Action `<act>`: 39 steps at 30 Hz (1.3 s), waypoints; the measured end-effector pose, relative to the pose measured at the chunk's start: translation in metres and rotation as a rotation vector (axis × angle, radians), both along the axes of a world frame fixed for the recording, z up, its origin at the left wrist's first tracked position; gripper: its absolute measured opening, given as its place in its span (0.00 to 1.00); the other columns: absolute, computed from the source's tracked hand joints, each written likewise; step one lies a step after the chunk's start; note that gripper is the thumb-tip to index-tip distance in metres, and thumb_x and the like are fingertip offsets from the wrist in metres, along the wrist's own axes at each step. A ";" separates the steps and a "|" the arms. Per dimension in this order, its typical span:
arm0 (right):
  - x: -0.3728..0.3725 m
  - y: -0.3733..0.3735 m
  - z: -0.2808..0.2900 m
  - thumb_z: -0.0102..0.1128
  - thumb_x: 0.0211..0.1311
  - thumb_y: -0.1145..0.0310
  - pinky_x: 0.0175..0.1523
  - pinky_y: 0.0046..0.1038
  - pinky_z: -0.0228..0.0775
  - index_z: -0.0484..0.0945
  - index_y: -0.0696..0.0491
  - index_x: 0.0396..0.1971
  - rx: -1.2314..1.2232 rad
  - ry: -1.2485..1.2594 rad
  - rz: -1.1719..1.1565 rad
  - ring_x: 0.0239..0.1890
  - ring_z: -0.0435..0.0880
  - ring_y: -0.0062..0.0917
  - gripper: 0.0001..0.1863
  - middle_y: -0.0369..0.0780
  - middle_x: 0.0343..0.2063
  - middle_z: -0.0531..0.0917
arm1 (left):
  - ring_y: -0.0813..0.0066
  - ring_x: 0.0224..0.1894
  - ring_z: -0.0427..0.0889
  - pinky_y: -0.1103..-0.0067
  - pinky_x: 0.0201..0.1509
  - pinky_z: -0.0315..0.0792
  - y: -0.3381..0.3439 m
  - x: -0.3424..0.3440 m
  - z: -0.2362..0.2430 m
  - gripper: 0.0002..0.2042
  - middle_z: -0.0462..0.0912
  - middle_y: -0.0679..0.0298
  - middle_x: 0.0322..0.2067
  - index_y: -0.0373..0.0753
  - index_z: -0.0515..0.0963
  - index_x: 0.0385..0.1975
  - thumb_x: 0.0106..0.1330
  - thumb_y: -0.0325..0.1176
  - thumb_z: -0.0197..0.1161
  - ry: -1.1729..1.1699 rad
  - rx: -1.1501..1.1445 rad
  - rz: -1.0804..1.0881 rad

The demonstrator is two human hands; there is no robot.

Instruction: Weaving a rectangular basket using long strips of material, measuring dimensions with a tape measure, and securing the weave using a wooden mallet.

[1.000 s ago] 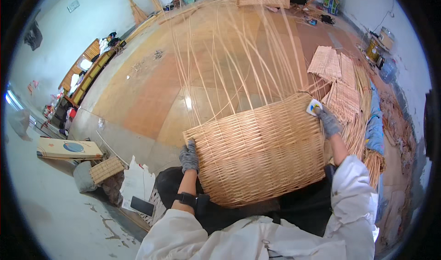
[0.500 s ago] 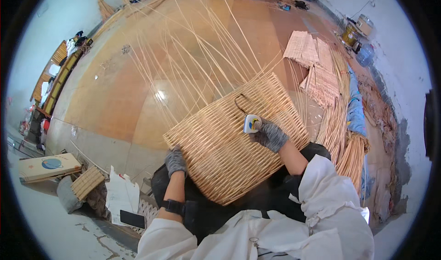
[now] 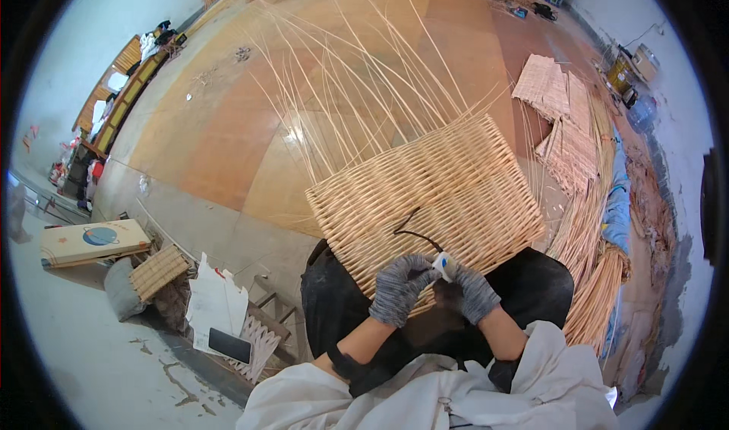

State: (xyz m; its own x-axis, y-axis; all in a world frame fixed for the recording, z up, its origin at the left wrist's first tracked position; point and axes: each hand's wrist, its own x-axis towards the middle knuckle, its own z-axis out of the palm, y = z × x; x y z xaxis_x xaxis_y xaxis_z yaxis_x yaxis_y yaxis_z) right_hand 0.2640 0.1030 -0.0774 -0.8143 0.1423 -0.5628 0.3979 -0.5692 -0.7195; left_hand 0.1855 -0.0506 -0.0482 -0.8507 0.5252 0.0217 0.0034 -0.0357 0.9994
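Note:
A woven wicker panel [image 3: 425, 195] lies tilted across my lap, with long loose strands fanning out from its far edge. Above its near edge, my two gloved hands meet at a small white and blue tape measure [image 3: 443, 264] with a dark cord [image 3: 410, 229] trailing onto the weave. My right hand [image 3: 472, 293] is closed around the case. The fingers of my left hand [image 3: 402, 287] are pinched against its left side; exactly what they grip there is partly hidden.
Bundled straw strands [image 3: 588, 240] and woven pieces [image 3: 558, 103] lie on the floor at right. To my left are a flat box [image 3: 95, 240], a small slatted bundle [image 3: 158, 272], white paper [image 3: 213, 297] and a phone [image 3: 229, 345]. A wooden bench [image 3: 114, 96] stands farther off.
My right hand has brought the tape measure down toward me from over the panel. The left hand has left the panel's left edge and joined it. The whole view has shifted.

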 end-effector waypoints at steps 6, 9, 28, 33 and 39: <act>0.008 0.011 0.007 0.55 0.57 0.56 0.42 0.33 0.72 0.69 0.59 0.45 0.904 0.386 0.403 0.37 0.79 0.37 0.23 0.46 0.34 0.78 | 0.67 0.31 0.79 0.75 0.35 0.73 -0.005 -0.015 0.005 0.07 0.78 0.57 0.26 0.35 0.72 0.31 0.56 0.29 0.63 0.307 -0.321 -0.286; 0.016 0.018 0.010 0.55 0.59 0.59 0.41 0.30 0.73 0.70 0.59 0.44 1.016 0.210 0.410 0.35 0.80 0.34 0.20 0.44 0.32 0.79 | 0.68 0.30 0.78 0.77 0.34 0.73 0.000 -0.094 0.019 0.11 0.79 0.61 0.28 0.36 0.74 0.34 0.63 0.38 0.55 -0.023 0.099 -0.170; -0.036 -0.023 0.001 0.51 0.59 0.65 0.21 0.25 0.72 0.75 0.61 0.29 0.003 -0.310 0.362 0.15 0.77 0.25 0.12 0.44 0.19 0.80 | 0.52 0.42 0.77 0.65 0.46 0.69 -0.030 -0.247 -0.038 0.15 0.80 0.53 0.36 0.39 0.75 0.39 0.62 0.43 0.51 0.312 -0.881 0.287; 0.040 -0.043 -0.020 0.50 0.60 0.65 0.24 0.30 0.74 0.75 0.61 0.32 -0.212 -0.457 0.306 0.19 0.80 0.30 0.13 0.47 0.21 0.80 | 0.49 0.42 0.76 0.65 0.45 0.70 -0.034 -0.249 -0.050 0.13 0.78 0.49 0.37 0.41 0.72 0.40 0.59 0.41 0.54 0.619 -1.034 0.083; 0.069 -0.062 -0.056 0.54 0.58 0.72 0.29 0.26 0.75 0.71 0.59 0.39 -0.145 -0.218 0.167 0.23 0.79 0.25 0.11 0.42 0.29 0.79 | 0.54 0.35 0.77 0.71 0.40 0.71 -0.033 -0.257 -0.062 0.08 0.79 0.52 0.34 0.38 0.74 0.34 0.57 0.32 0.57 0.602 -0.968 0.101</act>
State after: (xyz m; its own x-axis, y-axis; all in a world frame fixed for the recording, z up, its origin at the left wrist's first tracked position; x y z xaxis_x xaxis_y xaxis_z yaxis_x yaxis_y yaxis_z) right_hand 0.3332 0.0407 -0.1336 -0.6774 -0.0780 -0.7315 0.6308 -0.5733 -0.5230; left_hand -0.0710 -0.0831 -0.1103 -0.8786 0.4733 0.0638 0.4500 0.7755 0.4428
